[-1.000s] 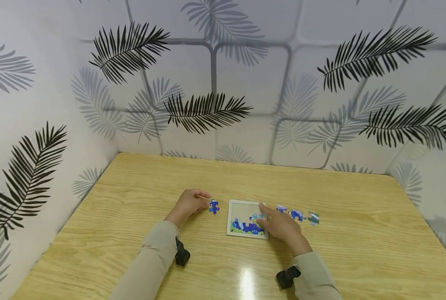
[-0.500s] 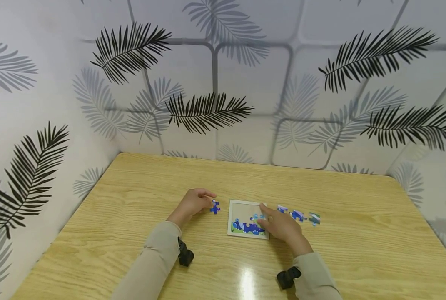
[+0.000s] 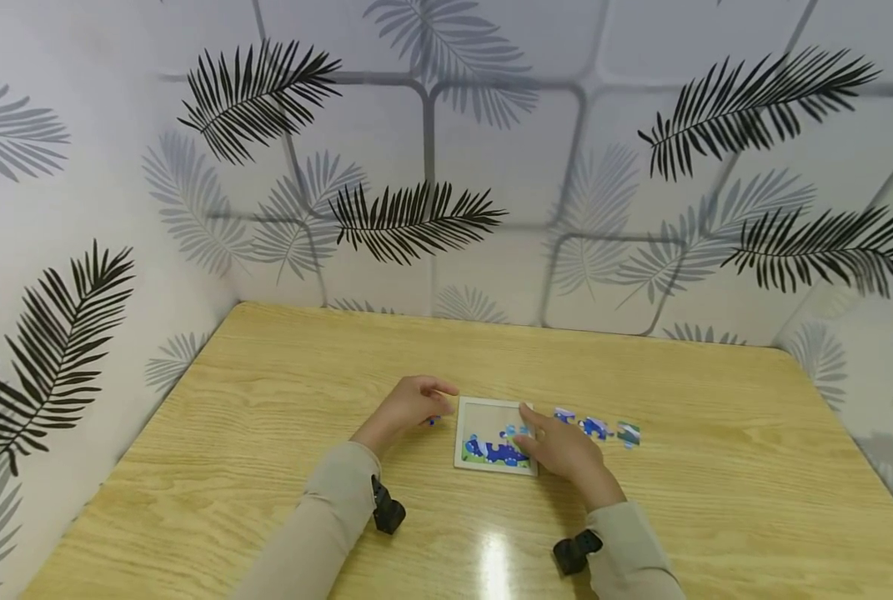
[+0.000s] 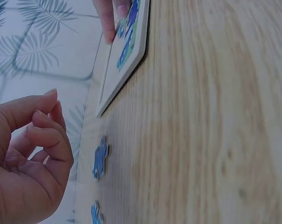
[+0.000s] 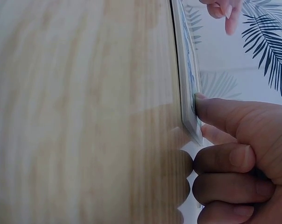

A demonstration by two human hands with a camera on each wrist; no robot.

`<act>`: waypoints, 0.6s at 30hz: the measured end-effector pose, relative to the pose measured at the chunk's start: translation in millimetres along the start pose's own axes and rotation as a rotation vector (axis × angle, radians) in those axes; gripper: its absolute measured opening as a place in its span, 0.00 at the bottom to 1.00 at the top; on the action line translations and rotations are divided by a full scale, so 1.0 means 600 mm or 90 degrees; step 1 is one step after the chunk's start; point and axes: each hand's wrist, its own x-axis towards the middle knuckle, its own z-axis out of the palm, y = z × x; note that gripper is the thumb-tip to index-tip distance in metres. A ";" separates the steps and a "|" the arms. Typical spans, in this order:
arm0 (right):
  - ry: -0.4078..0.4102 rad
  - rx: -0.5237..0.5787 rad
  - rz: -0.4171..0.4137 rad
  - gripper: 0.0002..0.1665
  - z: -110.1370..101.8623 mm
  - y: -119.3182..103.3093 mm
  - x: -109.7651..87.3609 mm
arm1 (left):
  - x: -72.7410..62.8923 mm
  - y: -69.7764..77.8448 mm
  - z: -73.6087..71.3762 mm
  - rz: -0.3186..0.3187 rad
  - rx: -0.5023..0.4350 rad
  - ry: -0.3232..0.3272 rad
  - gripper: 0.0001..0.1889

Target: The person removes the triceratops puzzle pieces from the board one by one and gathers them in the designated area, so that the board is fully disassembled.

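In the head view, my left hand [image 3: 414,404] hovers just left of a pale-rimmed jigsaw puzzle tray [image 3: 457,433]. The left wrist view shows its fingers loosely curled, thumb near the fingertips, with nothing visible between them. Below that hand a blue puzzle piece [image 4: 101,158] lies on the table, and a second blue piece [image 4: 96,213] lies farther from the tray. My right hand [image 3: 566,450] grips the tray's right side, thumb over the face and index finger at the upper right corner. Joined blue and green pieces [image 3: 494,452] fill the tray's lower part.
Right of the tray lie a purple-blue piece [image 3: 564,415], a dark blue piece [image 3: 594,427] and a green-grey piece [image 3: 629,433]. They rest on a wooden table [image 3: 326,358] that meets a leaf-patterned wall [image 3: 491,275] at its back edge.
My left hand has moved right, over the blue piece toward the tray, and now covers most of that piece in the head view. The right hand and tray stay in place.
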 end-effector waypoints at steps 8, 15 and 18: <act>-0.002 0.003 0.010 0.36 -0.001 -0.001 0.003 | 0.005 0.002 0.030 0.014 0.008 -0.111 0.15; -0.005 -0.003 0.006 0.35 -0.003 -0.001 0.002 | 0.011 0.001 0.063 0.032 0.014 -0.147 0.14; -0.004 0.003 0.002 0.35 -0.003 -0.001 0.002 | 0.011 0.003 0.077 0.042 0.035 -0.144 0.13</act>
